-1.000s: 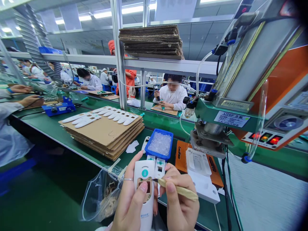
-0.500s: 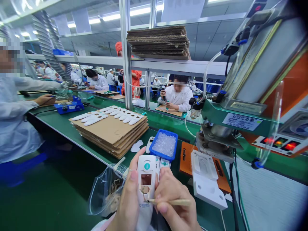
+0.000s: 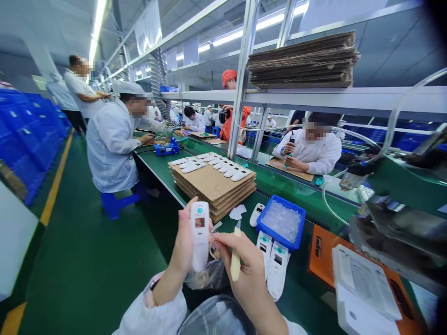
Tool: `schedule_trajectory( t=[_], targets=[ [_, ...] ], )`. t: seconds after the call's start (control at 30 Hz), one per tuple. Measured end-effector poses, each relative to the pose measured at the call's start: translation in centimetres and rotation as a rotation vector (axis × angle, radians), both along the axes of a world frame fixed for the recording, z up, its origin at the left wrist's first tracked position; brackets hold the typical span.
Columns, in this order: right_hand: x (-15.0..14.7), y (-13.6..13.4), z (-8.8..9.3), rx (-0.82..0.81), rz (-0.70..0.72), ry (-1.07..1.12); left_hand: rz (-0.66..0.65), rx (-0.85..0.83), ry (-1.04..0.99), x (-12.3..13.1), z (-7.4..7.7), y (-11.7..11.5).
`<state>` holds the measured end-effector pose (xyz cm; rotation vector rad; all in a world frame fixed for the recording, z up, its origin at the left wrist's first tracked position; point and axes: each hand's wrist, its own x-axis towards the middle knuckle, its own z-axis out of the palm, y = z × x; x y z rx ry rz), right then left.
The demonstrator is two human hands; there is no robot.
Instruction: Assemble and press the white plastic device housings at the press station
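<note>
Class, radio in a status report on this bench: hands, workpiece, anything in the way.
Left hand gripping white handheld device. Right hand holding tan stick. Plastic bag below hands.

Factory workroom: green floor (image 3: 87,270) with yellow stripe (image 3: 52,200) at 8 o'clock, blue crates (image 3: 24,139) at 9 o'clock, strip lights (image 3: 99,23) at 11 o'clock, shelf (image 3: 314,97) at 1 o'clock above green desk (image 3: 279,179).

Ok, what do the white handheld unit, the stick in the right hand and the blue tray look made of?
The handheld unit: likely white moulded plastic, smooth with a soft sheen and rounded edges. The stick in the right hand: probably pale wood or bamboo, matte, though blur leaves that open. The blue tray: likely moulded plastic, glossy, with an even colour.
</note>
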<state>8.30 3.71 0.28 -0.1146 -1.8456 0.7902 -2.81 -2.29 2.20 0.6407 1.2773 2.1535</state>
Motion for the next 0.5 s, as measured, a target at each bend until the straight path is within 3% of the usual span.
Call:
schedule_trajectory(
  t=[0.1,0.27,0.37,0.5],
  targets=[
    [-3.1,0.4,-2.6,-0.132,-0.008,-0.113,0.134,-0.150,0.111,-4.9,-0.3,-1.1],
    [-6.0,0.8,-6.3,0.109,-0.233,-0.635,0.209,-0.323,0.295,-10.8,0.2,-1.7],
    [-6.1,0.4,-6.8,0.163,-0.263,-0.640,0.232,-0.436,0.480,-13.3,2.1,0.2],
    [-4.2,0.2,-6.4,0.261,-0.277,-0.507,0.244,-0.642,0.788,-16.6,5.2,5.2]
  ],
)
